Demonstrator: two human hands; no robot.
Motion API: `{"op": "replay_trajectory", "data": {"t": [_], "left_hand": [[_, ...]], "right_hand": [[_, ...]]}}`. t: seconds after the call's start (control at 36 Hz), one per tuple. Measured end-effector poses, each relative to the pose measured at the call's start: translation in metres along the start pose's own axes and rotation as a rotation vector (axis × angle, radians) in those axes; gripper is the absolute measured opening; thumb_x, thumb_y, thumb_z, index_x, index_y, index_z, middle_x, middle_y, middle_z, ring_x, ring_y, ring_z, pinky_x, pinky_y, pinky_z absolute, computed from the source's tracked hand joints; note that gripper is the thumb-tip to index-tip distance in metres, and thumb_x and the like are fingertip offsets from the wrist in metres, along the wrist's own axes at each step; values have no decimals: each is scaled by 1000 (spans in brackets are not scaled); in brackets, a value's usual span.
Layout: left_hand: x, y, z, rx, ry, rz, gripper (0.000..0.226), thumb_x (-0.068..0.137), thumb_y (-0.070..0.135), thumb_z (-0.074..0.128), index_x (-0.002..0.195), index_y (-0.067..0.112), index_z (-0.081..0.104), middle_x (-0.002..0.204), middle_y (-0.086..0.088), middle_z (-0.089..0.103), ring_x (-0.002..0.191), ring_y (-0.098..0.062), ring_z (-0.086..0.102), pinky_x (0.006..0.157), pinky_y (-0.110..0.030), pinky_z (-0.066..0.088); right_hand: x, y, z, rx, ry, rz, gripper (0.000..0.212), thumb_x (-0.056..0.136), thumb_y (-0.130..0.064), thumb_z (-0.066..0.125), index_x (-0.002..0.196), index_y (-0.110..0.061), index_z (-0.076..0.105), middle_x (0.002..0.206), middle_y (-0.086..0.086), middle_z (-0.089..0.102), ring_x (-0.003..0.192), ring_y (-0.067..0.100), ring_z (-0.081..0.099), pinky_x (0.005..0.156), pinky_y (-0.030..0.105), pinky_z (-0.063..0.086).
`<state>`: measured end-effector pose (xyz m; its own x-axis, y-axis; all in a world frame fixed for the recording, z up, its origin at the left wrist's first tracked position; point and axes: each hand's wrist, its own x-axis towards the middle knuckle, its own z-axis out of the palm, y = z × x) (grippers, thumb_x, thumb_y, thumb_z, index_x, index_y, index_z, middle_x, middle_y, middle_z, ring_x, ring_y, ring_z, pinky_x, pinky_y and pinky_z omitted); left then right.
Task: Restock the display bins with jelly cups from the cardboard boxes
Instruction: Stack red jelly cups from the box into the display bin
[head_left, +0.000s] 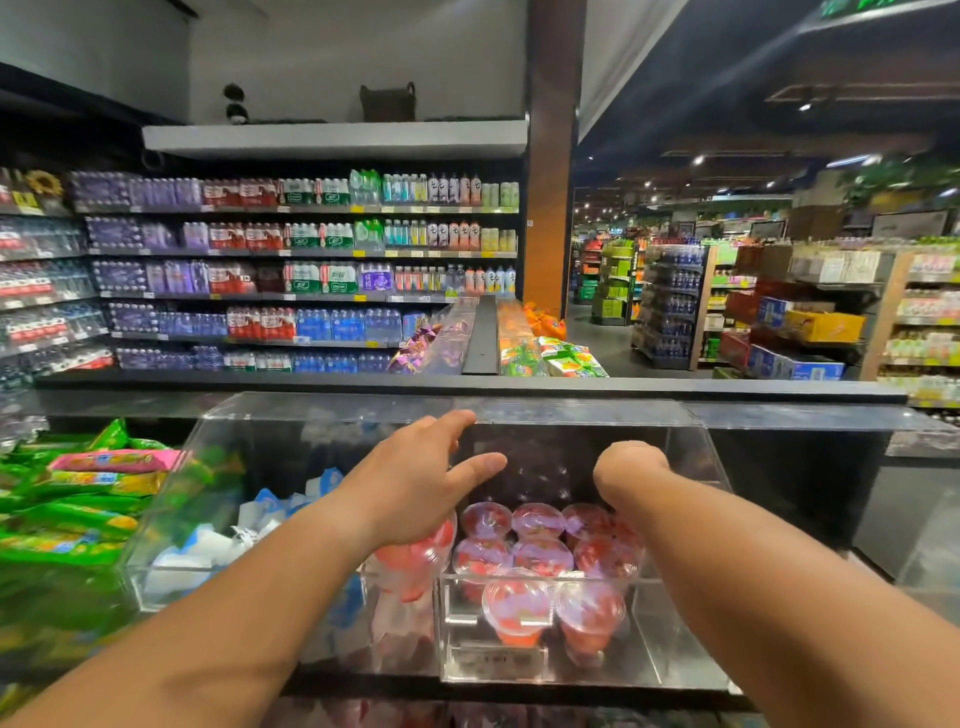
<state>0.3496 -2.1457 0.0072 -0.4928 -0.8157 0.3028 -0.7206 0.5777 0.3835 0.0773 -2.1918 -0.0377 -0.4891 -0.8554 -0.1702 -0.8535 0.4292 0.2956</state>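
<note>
Right then, the jelly cups (540, 558) sat in the clear plastic bin (691, 452) on the right, packed in rows. The far ones stood upright with their sealed lids facing up; two at the near wall were tipped forward, their lids toward the onlooker and their narrow bases pointing down and away. All were red inside, with see-through sides.

That bin stood on a dark counter (467, 385) that ran left to right, and a second clear bin (171, 499) just to its left held blue and white packets (270, 512). Green snack bags (67, 514) were heaped further left. Beyond the counter, long shelves of bottled drinks (306, 270) filled the far wall, a brown pillar (550, 156) rose to the right of them, and more aisles stretched away on the far right under ceiling spots.

Both bare forearms reached forward from the near edge. The left hand (415, 488) lay palm down over one red cup (415, 564) at the divide between the bins, its fingers straight and spread, the thumb pointing right. The right hand (631, 467) was inside the right bin above the cups, bent down at the wrist so that only its back showed; I could not tell how its fingers lay or whether they held anything.
</note>
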Motion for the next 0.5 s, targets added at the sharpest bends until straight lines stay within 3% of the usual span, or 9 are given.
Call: {"op": "replay_trajectory", "data": {"t": [0.11,0.19,0.28,0.31,0.39,0.44,0.5], "left_hand": [[4,7,-1,-32,7,-1,69,97,64,44,155,29,33,139,4,54,124,-14,50,98,-27,37],[12,13,0,-59,22,-12,69,97,65,44,154,27,36,137,1,58,123,-16,53,99,-31,40],[25,22,6,-73,26,-33,73,95,69,41,153,24,36,135,-5,60,126,-24,54,104,-40,43],[29,26,8,-80,28,-45,76,94,72,39,153,24,36,133,-7,61,125,-27,54,103,-42,43],[39,41,16,-108,36,-81,85,90,79,33,152,21,36,137,-11,60,130,-32,52,105,-46,43],[44,51,21,-141,53,-123,85,90,78,27,149,18,40,143,-14,56,132,-35,50,106,-46,42],[48,61,25,-158,77,-178,76,94,74,22,138,17,47,137,-18,58,128,-39,52,103,-45,42]], "right_hand": [[-19,-1,-11,-121,64,-49,45,95,-12,59,140,-10,57,144,11,54,131,37,52,102,44,49],[-56,-1,-27,-145,96,-215,39,97,-12,55,136,-12,61,141,7,56,130,34,53,98,42,49],[-106,7,-40,-121,207,-459,30,95,-17,60,123,-10,68,119,4,65,119,31,59,90,37,52],[-120,10,-41,-59,254,-536,33,94,-24,63,124,-10,65,115,3,64,116,30,60,89,35,52],[-149,14,-38,325,287,-742,78,80,-44,79,142,-15,44,132,2,58,116,21,56,96,27,46],[-156,8,-26,599,298,-828,83,74,-40,86,140,-17,42,128,-5,54,108,9,51,85,10,39],[-154,-2,-11,848,346,-839,83,70,-32,91,136,-20,42,124,-9,54,105,4,52,81,4,38]]}}
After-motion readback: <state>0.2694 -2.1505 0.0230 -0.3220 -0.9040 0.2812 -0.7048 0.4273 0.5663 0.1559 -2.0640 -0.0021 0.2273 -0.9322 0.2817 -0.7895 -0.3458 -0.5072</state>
